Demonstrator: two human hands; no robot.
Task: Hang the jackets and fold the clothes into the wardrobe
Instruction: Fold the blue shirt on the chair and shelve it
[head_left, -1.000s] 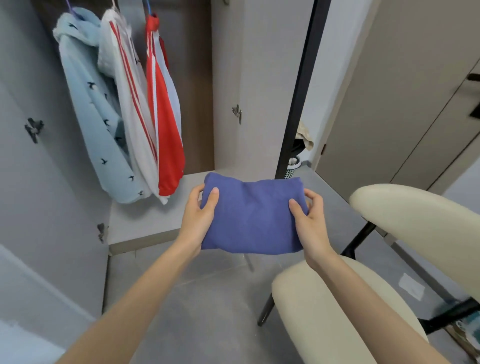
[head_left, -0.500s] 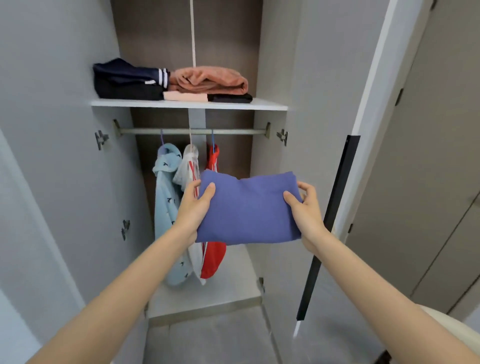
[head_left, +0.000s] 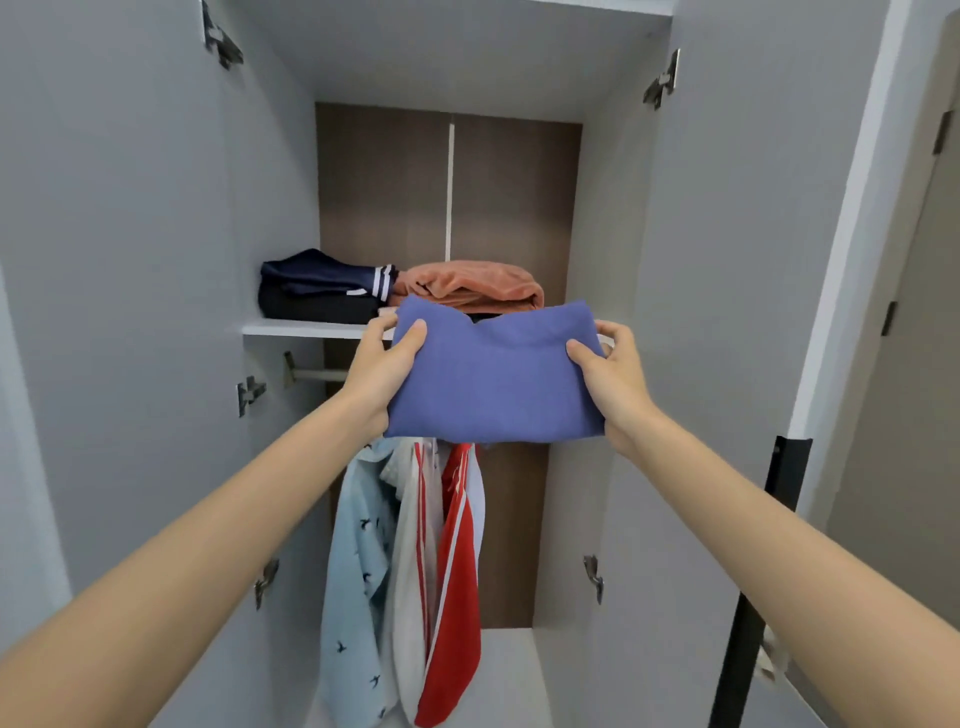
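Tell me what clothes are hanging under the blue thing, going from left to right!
light blue jacket with little birds → white jacket with red stripes → red jacket

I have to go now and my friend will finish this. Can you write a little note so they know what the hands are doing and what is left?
Left hand: gripping the left edge of the folded blue cloth.
Right hand: gripping its right edge.
The cloth is held up in front of the wardrobe shelf, not on it yet.
Done: three jackets hang below; a navy pile and an orange pile sit folded on the shelf.
Left: lay the blue cloth on the shelf, probably on or beside the orange pile.
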